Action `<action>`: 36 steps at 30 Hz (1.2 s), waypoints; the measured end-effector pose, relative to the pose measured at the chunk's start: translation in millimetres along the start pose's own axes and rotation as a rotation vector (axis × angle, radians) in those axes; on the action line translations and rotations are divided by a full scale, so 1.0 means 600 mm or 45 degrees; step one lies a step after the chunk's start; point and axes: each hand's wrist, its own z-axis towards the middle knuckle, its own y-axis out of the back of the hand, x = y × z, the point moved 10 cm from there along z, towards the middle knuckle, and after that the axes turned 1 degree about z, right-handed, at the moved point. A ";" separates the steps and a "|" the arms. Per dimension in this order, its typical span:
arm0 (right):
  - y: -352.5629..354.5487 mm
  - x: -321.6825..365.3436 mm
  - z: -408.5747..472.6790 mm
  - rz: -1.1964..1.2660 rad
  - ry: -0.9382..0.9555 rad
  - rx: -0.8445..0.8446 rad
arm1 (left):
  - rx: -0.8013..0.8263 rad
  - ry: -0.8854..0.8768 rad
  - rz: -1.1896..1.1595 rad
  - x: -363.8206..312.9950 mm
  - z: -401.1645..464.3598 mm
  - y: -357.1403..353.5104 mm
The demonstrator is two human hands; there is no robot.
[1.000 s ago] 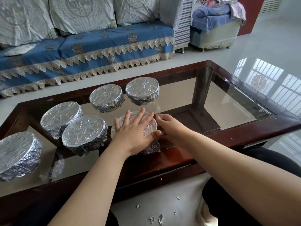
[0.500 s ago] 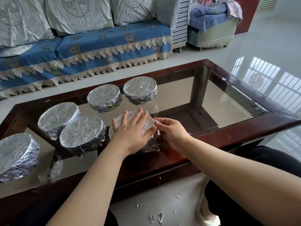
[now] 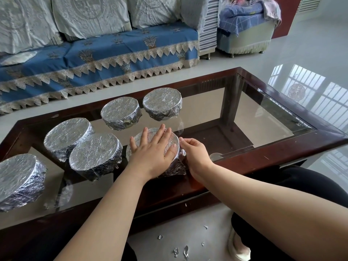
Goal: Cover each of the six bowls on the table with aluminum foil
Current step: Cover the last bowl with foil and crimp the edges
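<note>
Sixth foil-covered bowl sits near table's front edge. Left hand lies flat on top, fingers spread; right hand pinches foil at the rim. Foil looks thin, tear-prone: best pressed gently along the rim. Five wrapped bowls w/ it.

My left hand covers most of the near bowl's foil top, so can't tell how smooth it lies there. My right hand's fingertips are tucked vs the bowl's side, contact hidden. Far-left bowl is cut by the frame edge. Every bowl's contents are hidden under foil. Floor scraps too small to ID.
</note>
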 end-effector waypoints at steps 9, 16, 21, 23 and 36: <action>0.001 0.003 -0.009 0.082 -0.072 -0.051 | -0.011 0.015 0.006 0.001 0.001 0.000; 0.004 0.066 -0.028 -0.672 0.245 -0.182 | -0.020 0.043 0.017 0.001 0.000 0.002; -0.027 0.111 -0.060 -1.198 0.450 -0.049 | -0.026 0.061 0.032 0.002 0.002 0.003; -0.045 0.122 -0.074 -1.393 0.567 0.015 | -0.030 0.068 0.027 0.003 0.002 0.002; -0.042 0.094 -0.033 -1.086 0.310 0.133 | 0.006 0.220 -0.019 0.010 0.000 0.005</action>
